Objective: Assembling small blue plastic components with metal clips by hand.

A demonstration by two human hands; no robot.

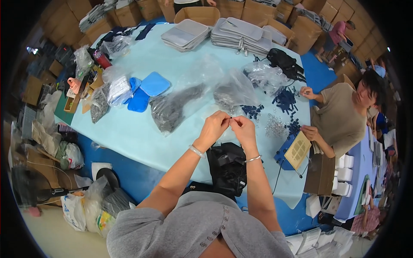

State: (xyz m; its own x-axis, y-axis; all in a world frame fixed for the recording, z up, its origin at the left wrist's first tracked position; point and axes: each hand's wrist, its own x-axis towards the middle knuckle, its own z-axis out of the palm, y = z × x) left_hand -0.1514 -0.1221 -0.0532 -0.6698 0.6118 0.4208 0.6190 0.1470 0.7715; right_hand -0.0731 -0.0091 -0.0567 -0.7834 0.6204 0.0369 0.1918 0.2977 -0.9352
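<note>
My left hand (216, 125) and my right hand (242, 128) meet over the light blue table, fingertips pinched together. Between them shows a tiny dark piece, too small to name. Just below my hands lies a black fabric item (228, 165), perhaps a bag, at the table's near edge. Beyond them rests a clear plastic bag (234, 92) with dark contents, and to its left a larger bag of dark small parts (167, 112). Right of my hands are a pile of small clear or metallic pieces (275, 125) and dark blue strips (285, 99).
A co-worker (344, 116) sits at the right edge, hands over the table by a blue device (289, 150) with a cream panel. Stacked grey trays (186, 34) stand at the back. Blue pads (155, 84) and a red cylinder (102, 59) lie left. Cartons (254, 13) line the far side.
</note>
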